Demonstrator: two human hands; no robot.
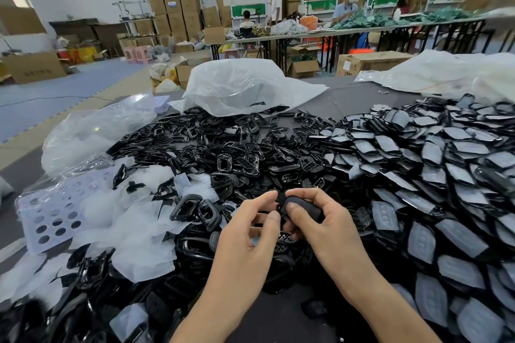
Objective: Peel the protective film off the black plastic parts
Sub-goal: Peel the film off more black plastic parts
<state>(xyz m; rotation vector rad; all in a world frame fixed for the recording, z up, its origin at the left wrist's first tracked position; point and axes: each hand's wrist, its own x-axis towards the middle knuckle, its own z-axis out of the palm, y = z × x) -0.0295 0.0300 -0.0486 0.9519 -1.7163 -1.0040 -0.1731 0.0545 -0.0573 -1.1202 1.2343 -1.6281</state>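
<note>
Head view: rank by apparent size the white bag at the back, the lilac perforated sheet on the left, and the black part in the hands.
1. white bag
2. lilac perforated sheet: nearer the camera and partly covered, so its real rank is unsure
3. black part: nearest, yet smallest

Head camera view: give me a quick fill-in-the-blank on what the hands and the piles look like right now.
1. The left hand and right hand hold one ____ part between them.
2. The film-covered parts are piled on the person's ____ side.
3. The loose film pieces lie heaped on the person's ____ side.

Missing words: black; right; left.
</note>
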